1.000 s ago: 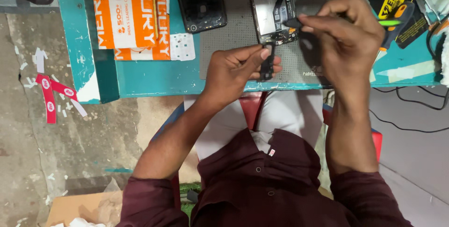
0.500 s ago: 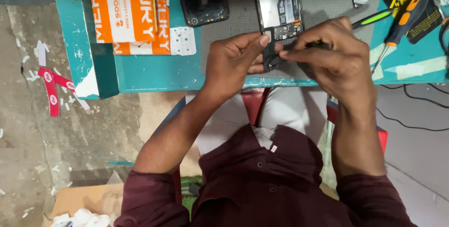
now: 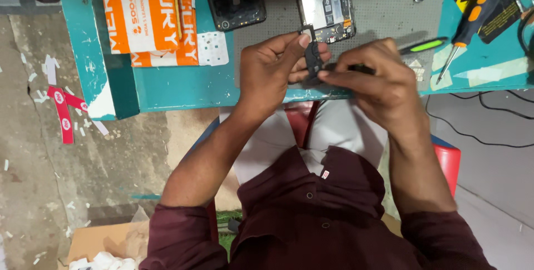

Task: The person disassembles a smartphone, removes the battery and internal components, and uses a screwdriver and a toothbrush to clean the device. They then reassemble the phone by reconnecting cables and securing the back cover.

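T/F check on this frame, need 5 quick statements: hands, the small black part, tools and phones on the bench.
1. The left hand pinches a small black part between thumb and fingers. True.
2. The right hand rests on the person's lap. False: it is up at the bench edge, holding a dark slim tool against the black part.
3. An opened phone with its insides showing lies on the grey mat. True.
4. The orange-handled screwdriver is in the left hand. False: it lies on the bench, to the right of both hands.
5. The orange and white boxes lie on the floor. False: they sit on the teal bench.
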